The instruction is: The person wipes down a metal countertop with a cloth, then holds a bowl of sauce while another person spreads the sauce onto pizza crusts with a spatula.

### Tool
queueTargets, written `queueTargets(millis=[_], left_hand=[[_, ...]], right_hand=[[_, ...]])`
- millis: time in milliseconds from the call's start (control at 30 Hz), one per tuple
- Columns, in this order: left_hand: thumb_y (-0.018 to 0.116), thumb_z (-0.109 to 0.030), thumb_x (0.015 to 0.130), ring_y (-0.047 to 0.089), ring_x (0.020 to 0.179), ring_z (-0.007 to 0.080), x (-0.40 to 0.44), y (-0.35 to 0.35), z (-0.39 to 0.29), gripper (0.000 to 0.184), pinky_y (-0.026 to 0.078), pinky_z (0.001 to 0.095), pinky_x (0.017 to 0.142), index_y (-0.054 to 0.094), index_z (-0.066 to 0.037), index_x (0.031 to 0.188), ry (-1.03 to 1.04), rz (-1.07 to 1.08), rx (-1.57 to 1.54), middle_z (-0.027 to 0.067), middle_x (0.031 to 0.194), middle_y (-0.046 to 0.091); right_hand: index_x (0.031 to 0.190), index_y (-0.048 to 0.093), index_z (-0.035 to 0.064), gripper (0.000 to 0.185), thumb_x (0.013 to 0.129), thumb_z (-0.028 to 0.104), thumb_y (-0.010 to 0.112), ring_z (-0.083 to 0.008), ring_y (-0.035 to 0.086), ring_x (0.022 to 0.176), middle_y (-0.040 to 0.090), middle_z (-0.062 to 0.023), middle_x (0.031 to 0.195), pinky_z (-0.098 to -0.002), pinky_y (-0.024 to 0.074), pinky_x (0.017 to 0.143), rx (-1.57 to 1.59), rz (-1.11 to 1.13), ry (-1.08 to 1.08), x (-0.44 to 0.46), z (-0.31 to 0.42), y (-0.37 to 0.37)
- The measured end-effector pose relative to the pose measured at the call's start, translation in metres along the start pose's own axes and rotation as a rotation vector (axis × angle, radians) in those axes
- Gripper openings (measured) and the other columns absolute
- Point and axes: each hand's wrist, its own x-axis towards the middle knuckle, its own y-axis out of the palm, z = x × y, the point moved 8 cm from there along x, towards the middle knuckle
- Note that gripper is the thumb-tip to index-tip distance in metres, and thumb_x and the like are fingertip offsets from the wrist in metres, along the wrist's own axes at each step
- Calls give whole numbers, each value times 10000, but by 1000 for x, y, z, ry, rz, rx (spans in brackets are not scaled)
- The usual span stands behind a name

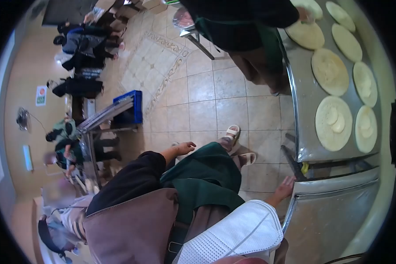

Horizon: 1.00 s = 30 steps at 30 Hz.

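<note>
My left hand (185, 147) hangs above the tiled floor with nothing in it, its fingers loosely extended. On the right, my right hand (286, 187) is open beside the near corner of a metal-covered table (334, 215); whether it touches the edge I cannot tell. Beyond it, a shiny metal surface (306, 143) bears several round pale flat pieces like dough or bread (330, 72). The nearest piece (332, 123) has smaller pale rounds on it. A person in dark clothes (237, 26) stands at its far end, with a hand (303, 15) over the pieces.
A blue crate (138, 108) stands by a metal frame table (105, 115) on the left. Several people are along the left side. A tray with pinkish contents (183, 18) rests on a stand at the top. A dark gap separates the two metal surfaces.
</note>
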Motion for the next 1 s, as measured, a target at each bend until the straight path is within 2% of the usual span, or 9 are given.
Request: queueTargets(millis=[133,267,300,367,467,567,633,800,1000], left_hand=[[522,-326,892,533,1090,252,-5,-5,40,457,454,380,912,496,-120,1299,108,-43,-130,171,1244,538],[542,-366,883,554,1053,236,2,-18,89,476,455,418,898,488,-167,1312,195,6,-256,112,1192,564],[542,-366,883,554,1053,236,-3,-24,88,476,455,418,898,488,-167,1312,223,9,-267,112,1192,564],[587,-364,866,542,789,159,-15,-38,118,412,486,354,621,551,-215,1248,-4,62,-395,71,1016,610],[574,-391,871,492,663,139,21,-58,166,431,437,323,512,517,-284,1284,165,122,-448,29,895,609],[575,-339,890,508,677,123,0,-116,185,444,448,292,548,511,-182,1300,130,107,-576,11,925,619],[578,-324,894,526,710,121,28,-128,221,439,455,280,585,512,-166,1298,213,77,-741,12,935,620],[557,-311,913,567,865,123,-16,-187,259,424,467,269,710,499,-158,1304,341,113,-901,17,988,615],[544,-314,919,569,900,138,-89,-171,466,423,464,285,739,488,-163,1310,296,-7,-939,20,1014,610]], right_hand=[[1328,413,99,469,902,243,548,-306,414,1264,450,-107,1338,-457,324,1057,-38,-115,382,-39,-54,27],[1275,486,69,429,876,185,592,-294,484,1174,516,-98,1259,-428,387,987,-684,193,537,-105,-109,118],[1275,486,69,429,876,185,592,-294,484,1174,516,-98,1259,-428,387,987,-693,203,508,-110,-119,135],[1225,517,40,375,854,59,574,-263,563,1056,555,-114,1172,-401,450,920,-953,417,463,-133,-150,178],[1185,553,35,362,825,45,594,-219,590,984,599,-102,1079,-336,475,857,-1108,372,457,-151,-184,232],[1185,570,17,429,769,62,665,-232,574,1032,588,-132,1179,-349,450,887,-1502,393,191,-122,-216,248],[1147,594,8,403,758,87,665,-234,579,1033,619,-141,1131,-332,450,887,-1550,244,244,-158,-223,304],[1094,629,51,380,724,122,682,-258,608,962,628,-140,1063,-335,474,844,-1913,429,-183,-177,-279,416],[1063,643,72,374,709,182,695,-302,595,988,579,-169,1148,-352,467,877,-1997,618,-383,-205,-323,477]])
